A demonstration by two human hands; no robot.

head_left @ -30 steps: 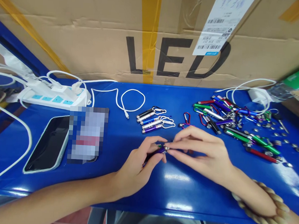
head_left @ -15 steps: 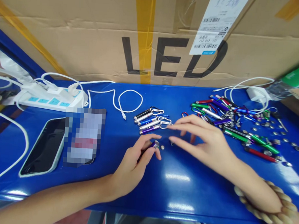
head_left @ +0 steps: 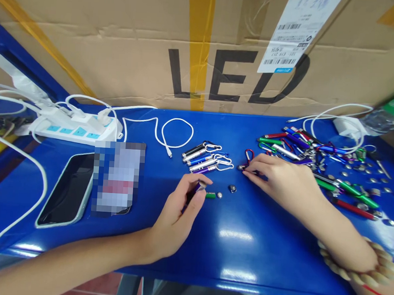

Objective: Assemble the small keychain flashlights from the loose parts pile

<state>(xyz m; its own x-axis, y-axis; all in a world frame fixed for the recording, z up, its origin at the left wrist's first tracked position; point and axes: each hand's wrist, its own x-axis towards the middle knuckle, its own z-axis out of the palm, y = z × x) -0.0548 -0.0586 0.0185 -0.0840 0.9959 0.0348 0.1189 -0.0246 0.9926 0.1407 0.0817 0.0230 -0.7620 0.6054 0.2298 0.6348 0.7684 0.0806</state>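
Observation:
My left hand (head_left: 179, 213) is closed around a short purple flashlight barrel (head_left: 197, 186), its silver end pointing up and right. Just past those fingertips lie a small green cylinder (head_left: 210, 195), a button cell (head_left: 219, 195) and a little silver cap (head_left: 232, 189). My right hand (head_left: 278, 179) pinches a small dark tube with a silver end (head_left: 240, 167), mostly covered by the fingers. A red carabiner clip (head_left: 249, 155) stands beside its fingertips. Between and beyond the hands, several keychain flashlights (head_left: 204, 159) with silver clips lie side by side in a row.
On the right is a pile of coloured flashlights (head_left: 293, 144) with scattered button cells (head_left: 373, 180). A phone (head_left: 67, 191), a second device with a blurred screen (head_left: 118, 178) and a white power strip (head_left: 81, 129) lie left. A cardboard box (head_left: 123, 49) stands behind the blue table (head_left: 237, 257).
My right hand has moved right, away from the small silver cap, and its spread fingers have closed on the dark tube by the red clip. My left hand still holds the purple barrel.

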